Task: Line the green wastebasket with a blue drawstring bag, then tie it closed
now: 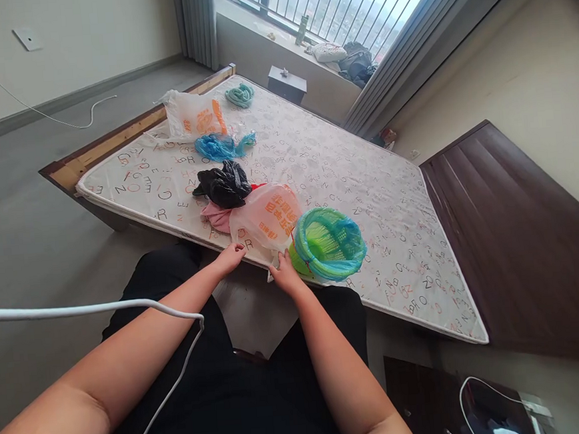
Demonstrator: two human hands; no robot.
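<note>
A white plastic bag with orange print lies near the mattress edge. My left hand is closed, its fingertips pinched at the bag's lower left corner. At the bag's lower right end, my right hand grips the plastic between thumb and fingers, close beside a green basket lined with a blue-green bag. Behind the white bag are a black plastic bag and a pink cloth or bag. Farther back lie a crumpled blue bag, another orange-printed white bag and a teal bundle.
The mattress rests on a wooden bed frame with a dark headboard at right. A white cable crosses over my left arm. A dark nightstand stands at lower right, and a small box near the window.
</note>
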